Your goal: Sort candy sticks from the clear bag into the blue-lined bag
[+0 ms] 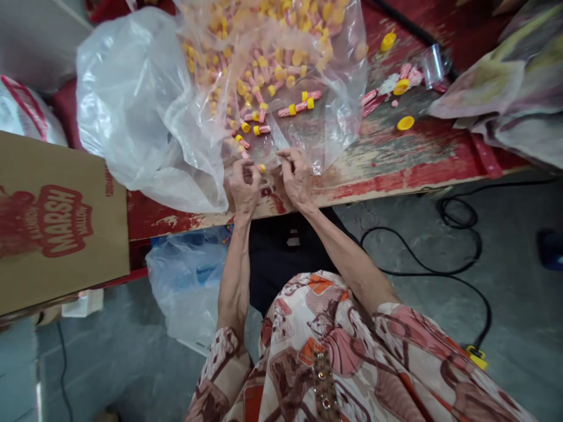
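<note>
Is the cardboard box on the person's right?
No, the cardboard box sits on the person's left, farther out than the left hand.

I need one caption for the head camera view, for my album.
Left hand and right hand near small yellow-capped pink tubes amid clear plastic, at a worn red table.
</note>
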A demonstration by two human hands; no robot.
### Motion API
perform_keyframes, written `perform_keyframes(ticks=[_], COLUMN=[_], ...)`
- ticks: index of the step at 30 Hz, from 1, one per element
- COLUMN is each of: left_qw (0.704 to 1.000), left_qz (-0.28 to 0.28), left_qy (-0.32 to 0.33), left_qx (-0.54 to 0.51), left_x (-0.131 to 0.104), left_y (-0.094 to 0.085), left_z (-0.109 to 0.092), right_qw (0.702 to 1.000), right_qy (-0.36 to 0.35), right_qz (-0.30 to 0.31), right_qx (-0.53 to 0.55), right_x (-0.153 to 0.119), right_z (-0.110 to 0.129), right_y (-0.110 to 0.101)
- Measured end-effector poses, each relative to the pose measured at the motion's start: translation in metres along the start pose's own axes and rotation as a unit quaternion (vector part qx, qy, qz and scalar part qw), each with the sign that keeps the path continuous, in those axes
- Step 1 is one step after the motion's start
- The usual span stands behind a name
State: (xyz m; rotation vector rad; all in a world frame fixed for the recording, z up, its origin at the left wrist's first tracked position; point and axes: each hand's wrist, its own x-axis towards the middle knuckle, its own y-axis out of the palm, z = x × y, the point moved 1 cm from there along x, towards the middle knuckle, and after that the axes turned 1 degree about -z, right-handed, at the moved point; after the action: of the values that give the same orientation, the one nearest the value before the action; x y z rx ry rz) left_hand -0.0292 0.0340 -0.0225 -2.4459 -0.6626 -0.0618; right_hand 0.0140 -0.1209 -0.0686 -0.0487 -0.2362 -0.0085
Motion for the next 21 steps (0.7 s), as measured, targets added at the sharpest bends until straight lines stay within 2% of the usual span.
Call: perform_keyframes(ticks=[2, 6, 10, 15, 18, 21], left_qw=[0.996, 0.986, 0.992, 0.999, 0.998, 0.996], left_qz=[0.033, 0.073, 0.025, -0.022, -0.062, -0.004], left_qy=[0.039, 0.069, 0.073, -0.015, 0.015, 0.063], left_qx=[0.076, 0.13, 0.099, 0.028, 0.016, 0.069], left_x=[0.005, 0.013, 0.009, 0.009, 0.013, 0.02], left_y=[0.002, 0.006, 0.012, 0.008, 0.002, -0.001], left_z=[-0.002, -0.006, -0.006, -0.008, -0.009, -0.004], right_qw=[0.999, 0.998, 0.996, 0.993, 0.993, 0.993], right_qy=[0.036, 0.06, 0.066, 0.073, 0.064, 0.05], right_qz=[-0.025, 0.004, 0.035, 0.037, 0.043, 0.069], right_qx=[0.007, -0.015, -0.057, -0.081, -0.086, -0.088], right_x=[0.002, 0.004, 0.008, 0.012, 0.012, 0.011], right_z=[-0.001, 0.003, 0.014, 0.025, 0.027, 0.023], right_y=[-0.002, -0.004, -0.004, -0.004, -0.004, -0.002])
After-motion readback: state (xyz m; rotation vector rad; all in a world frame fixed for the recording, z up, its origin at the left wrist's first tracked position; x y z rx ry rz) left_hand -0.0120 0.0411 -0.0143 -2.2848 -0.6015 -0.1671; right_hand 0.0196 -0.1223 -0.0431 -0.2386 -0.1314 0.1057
